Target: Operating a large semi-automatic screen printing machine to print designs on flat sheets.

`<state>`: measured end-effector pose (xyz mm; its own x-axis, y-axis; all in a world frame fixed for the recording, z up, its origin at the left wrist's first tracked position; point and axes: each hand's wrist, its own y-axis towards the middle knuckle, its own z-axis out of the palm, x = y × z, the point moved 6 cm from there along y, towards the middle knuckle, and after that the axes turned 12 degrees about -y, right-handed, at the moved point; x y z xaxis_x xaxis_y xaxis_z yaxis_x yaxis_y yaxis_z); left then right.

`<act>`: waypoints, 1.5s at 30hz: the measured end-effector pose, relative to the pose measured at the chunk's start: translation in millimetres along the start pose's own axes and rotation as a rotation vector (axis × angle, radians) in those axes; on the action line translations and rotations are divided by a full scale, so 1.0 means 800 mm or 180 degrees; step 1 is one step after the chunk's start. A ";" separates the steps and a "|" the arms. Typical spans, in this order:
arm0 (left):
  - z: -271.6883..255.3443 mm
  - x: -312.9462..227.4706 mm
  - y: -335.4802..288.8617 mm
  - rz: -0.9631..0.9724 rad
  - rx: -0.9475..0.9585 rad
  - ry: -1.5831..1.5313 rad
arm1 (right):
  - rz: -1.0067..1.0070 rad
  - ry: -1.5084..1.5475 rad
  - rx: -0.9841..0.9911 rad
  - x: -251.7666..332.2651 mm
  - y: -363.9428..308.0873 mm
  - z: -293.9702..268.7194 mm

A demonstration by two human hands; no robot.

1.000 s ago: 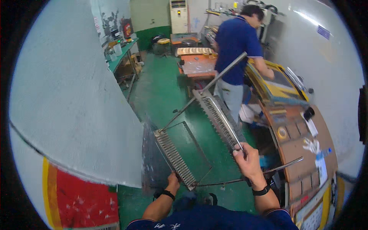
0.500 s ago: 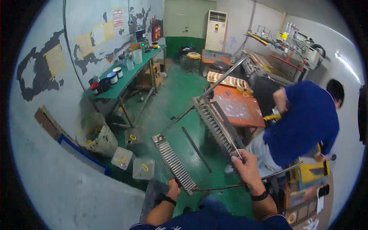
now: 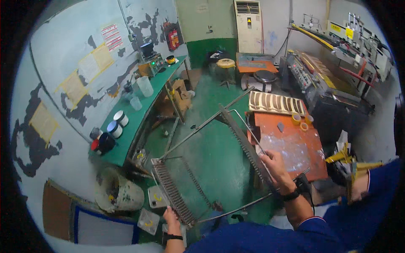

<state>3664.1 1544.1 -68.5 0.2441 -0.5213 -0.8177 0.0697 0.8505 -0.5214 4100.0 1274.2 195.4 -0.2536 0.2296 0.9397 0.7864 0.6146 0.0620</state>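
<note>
I hold a metal rack (image 3: 174,192) with slotted, toothed side bars and long thin rods, tilted in front of me over the green floor. At the near end of its left ribbed side, my left hand (image 3: 171,217) is closed on the edge, fingers partly hidden. My right hand (image 3: 276,166) grips the toothed bar (image 3: 242,145) on the right side, with a thin rod running up past the thumb. One corner of the rack points away toward the orange table (image 3: 312,147).
Tins, cups and a small device stand on the green bench (image 3: 126,141) along the left wall. Below it is a stained bin (image 3: 126,196). A wooden-patterned tray (image 3: 276,104) and tape rolls lie on the orange table. At the lower right a co-worker's blue sleeve (image 3: 375,202) is close by.
My view has shifted, and the rack now lies flatter and lower left with both hands still on it. The co-worker appears nearer the right lower edge.
</note>
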 end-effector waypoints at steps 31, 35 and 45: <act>1.229 -0.258 0.757 -0.0139 0.1455 0.0506 | 0.0889 -0.0437 -0.1586 -0.230 1.212 -0.137; 1.406 -0.214 0.836 -0.0314 0.1557 0.0583 | 0.0883 -0.0450 -0.1791 -0.298 1.343 -0.195; 1.824 -0.117 0.958 -0.0972 0.2027 0.0824 | 0.1501 -0.1862 -0.2261 -0.363 1.612 -0.379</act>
<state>5106.2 2347.0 -35.7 -0.1056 -0.6735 -0.7316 0.6630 0.5006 -0.5566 5358.5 1771.7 104.4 0.0818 0.7794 0.6212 0.9799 -0.1766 0.0925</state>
